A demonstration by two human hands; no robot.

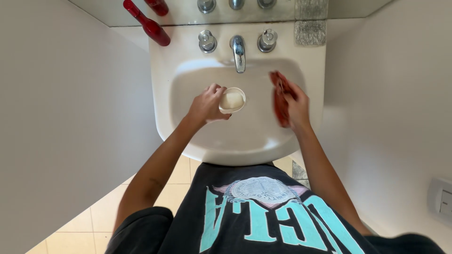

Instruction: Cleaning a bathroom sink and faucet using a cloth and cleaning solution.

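Observation:
My left hand (207,104) holds a small round white soap dish (232,100) with a pale bar of soap in it, over the middle of the white sink basin (245,136). A red cloth (281,101) is gripped in my right hand (296,106), which is blurred and sits over the right side of the basin. The chrome tap spout (238,52) juts out just above and between the two hands.
Two chrome tap handles (207,41) (267,40) flank the spout. A dark red bottle (153,27) stands at the sink's back left corner. A grey sponge-like pad (310,32) lies at the back right. White walls close in on both sides; a wall switch (442,200) is low on the right.

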